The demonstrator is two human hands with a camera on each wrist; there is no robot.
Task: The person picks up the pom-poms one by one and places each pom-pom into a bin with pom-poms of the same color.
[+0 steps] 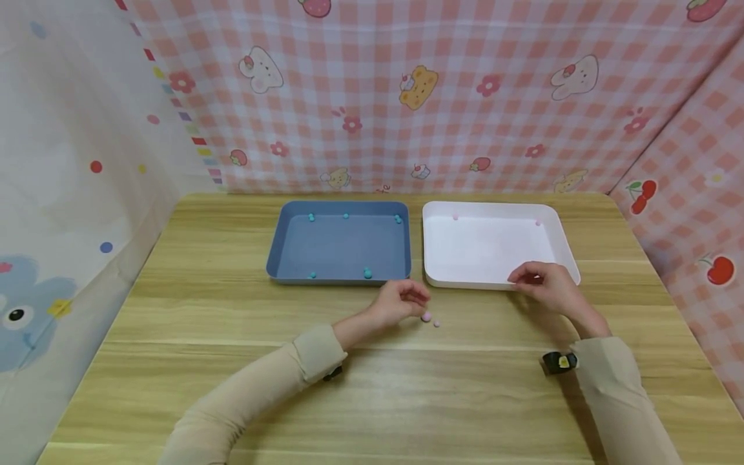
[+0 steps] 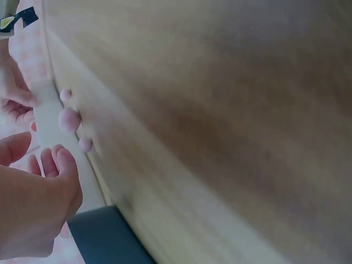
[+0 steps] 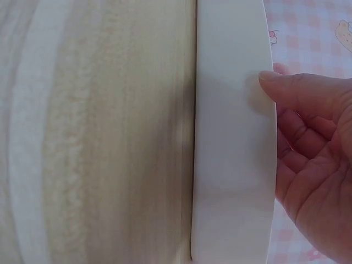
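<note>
My left hand [image 1: 400,302] hovers low over the table, fingers loosely bent, with a gap between thumb and fingertips in the left wrist view. Just past its fingertips lie a larger pink ball [image 2: 69,120] and two smaller ones, a small pink ball [image 2: 85,144] and another small pink ball [image 2: 66,94]. My right hand [image 1: 546,284] is at the near rim of the white tray [image 1: 465,284], toward its right corner. The thumb [image 3: 275,82] lies outside the wall and the fingers reach over the rim, pinching it; their tips are hidden behind the wall.
Left of the white tray stands a blue-grey tray [image 1: 343,281] holding several teal balls [image 1: 367,274] along its edges. Inside the white tray, a pink ball [image 1: 456,217] and another pink ball [image 1: 537,223] lie near the back wall. A checked curtain [image 1: 372,129] hangs behind the table [image 1: 407,400].
</note>
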